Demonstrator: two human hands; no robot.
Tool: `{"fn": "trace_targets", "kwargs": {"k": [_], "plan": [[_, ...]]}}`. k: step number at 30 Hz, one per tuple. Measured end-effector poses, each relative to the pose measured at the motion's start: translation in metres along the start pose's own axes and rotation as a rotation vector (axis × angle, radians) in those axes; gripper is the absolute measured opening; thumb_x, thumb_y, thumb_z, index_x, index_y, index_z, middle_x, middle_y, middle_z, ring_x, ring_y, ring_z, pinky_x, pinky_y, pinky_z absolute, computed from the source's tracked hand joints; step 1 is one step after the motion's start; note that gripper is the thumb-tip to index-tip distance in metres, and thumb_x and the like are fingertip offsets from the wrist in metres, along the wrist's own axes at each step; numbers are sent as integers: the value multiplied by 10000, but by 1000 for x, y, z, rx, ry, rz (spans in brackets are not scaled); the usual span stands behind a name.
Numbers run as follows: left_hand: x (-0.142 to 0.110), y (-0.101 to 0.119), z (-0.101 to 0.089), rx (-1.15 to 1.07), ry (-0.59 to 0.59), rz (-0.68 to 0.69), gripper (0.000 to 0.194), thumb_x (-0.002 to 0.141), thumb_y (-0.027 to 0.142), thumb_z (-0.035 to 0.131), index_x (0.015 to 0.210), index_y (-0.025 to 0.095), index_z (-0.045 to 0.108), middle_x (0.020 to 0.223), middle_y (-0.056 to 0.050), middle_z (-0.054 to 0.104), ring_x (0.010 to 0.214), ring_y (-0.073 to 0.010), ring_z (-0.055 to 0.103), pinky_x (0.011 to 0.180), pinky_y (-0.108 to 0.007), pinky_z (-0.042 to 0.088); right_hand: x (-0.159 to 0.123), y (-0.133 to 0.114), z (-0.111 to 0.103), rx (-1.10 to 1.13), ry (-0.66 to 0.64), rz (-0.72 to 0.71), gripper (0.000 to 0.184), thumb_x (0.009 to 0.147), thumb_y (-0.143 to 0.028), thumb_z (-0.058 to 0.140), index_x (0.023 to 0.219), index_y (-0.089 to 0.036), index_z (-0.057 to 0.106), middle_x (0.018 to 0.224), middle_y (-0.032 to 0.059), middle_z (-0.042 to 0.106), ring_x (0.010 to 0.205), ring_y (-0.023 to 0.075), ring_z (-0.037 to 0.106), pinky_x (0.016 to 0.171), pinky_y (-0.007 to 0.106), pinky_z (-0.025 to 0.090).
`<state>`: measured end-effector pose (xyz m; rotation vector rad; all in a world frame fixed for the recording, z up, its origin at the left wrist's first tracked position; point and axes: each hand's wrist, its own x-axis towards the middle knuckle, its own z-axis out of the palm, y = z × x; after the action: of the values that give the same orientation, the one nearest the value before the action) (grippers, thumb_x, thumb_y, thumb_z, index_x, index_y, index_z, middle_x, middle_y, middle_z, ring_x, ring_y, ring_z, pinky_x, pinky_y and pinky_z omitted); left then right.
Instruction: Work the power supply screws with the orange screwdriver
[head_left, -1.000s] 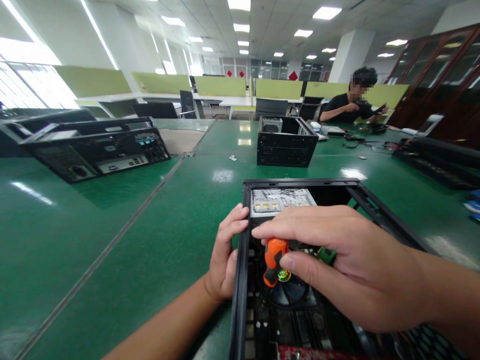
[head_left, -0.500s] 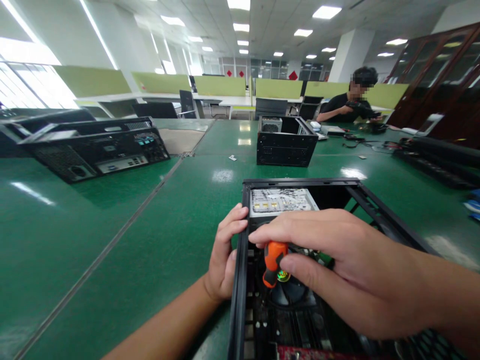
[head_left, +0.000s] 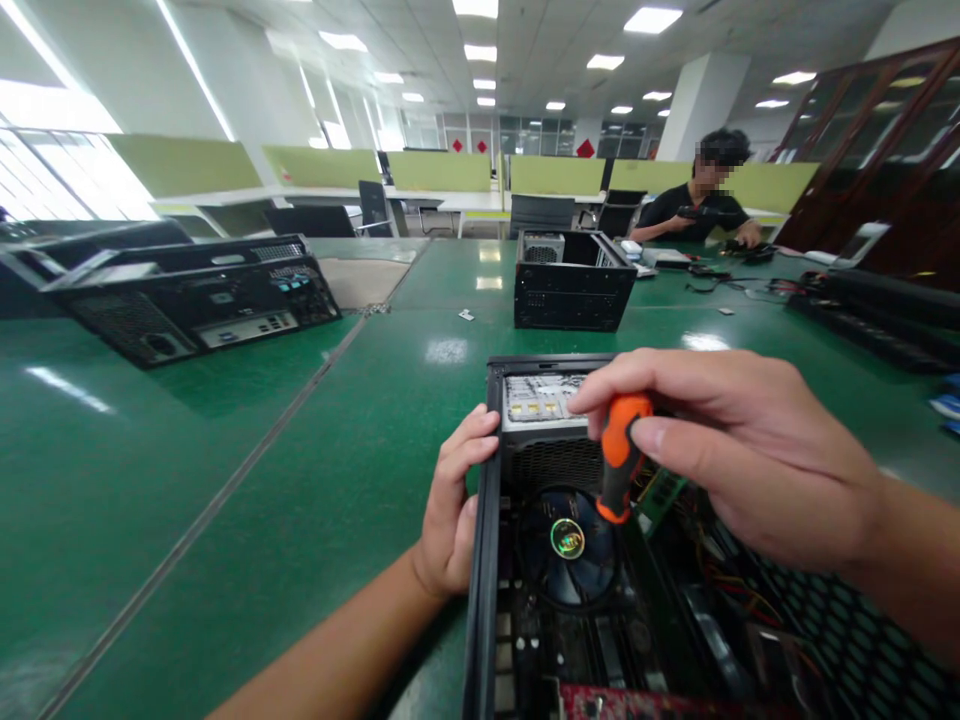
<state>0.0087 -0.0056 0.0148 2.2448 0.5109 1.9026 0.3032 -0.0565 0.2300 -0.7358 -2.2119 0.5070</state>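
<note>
Two hands, one screwdriver, one open computer case nearest. The right hand [head_left: 750, 460] gripped the screwdriver [head_left: 624, 455] between thumb and fingers; the left hand [head_left: 454, 510] grasped the case's left rail. The computer case [head_left: 486, 560] lay on the green table [head_left: 300, 480], black-framed, its inside exposed. In it: one red board [head_left: 622, 702] at the near end, one dark fan [head_left: 574, 560] with a shiny round label, one green stick [head_left: 664, 495] right of the fan, one pale metal box [head_left: 536, 415] at the far left corner. The screwdriver was stubby, orange and dark grey, tilted over the case just right of the fan's label; shaft and tip couldn't be made out. Farther: one dark tower [head_left: 202, 310] at left, one small black case [head_left: 574, 300] near centre. One person [head_left: 690, 215] sat far right, dark top, hands at dark items.
</note>
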Motion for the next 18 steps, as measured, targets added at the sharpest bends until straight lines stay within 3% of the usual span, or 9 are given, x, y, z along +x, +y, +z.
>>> {"fn": "trace_targets", "kwargs": {"k": [2,5,10,14,18], "plan": [[0,0,1,18,4,-1,522,1303,400,699,1820,327,694,1821,-136,809,1804,-334,729,1502,-576,624,-5,4,-6,27,43,39,257,1096,-121,729,1186,-264,922,978,16,925,804,234,854,808,352,713],[-1,0,1,24,14,-10,516,1295,420,712,1804,339,704,1802,-141,819,1782,-357,750,1470,-613,655,-10,6,-8,47,53,86,228,1075,-156,780,1183,-283,936,933,16,902,740,244,801,719,371,667],[-3,-2,-2,29,8,-23,508,1292,391,709,1797,333,707,1793,-146,827,1788,-365,748,1480,-629,650,-10,4,-8,94,23,121,256,988,-111,739,1089,-238,937,862,-2,877,701,190,761,687,308,604],[-4,-4,-4,16,-1,-20,524,1281,366,736,1802,323,705,1807,-138,819,1817,-333,721,1511,-557,622,-10,9,-9,38,-96,106,253,948,-104,671,975,-212,898,779,-11,820,640,150,695,645,278,523],[0,-3,-5,18,-11,8,529,1296,358,709,1824,327,696,1819,-122,813,1823,-310,715,1512,-519,620,-11,12,-4,-38,-126,53,204,912,-132,668,939,-223,849,770,-12,803,639,150,680,675,288,522]]}}
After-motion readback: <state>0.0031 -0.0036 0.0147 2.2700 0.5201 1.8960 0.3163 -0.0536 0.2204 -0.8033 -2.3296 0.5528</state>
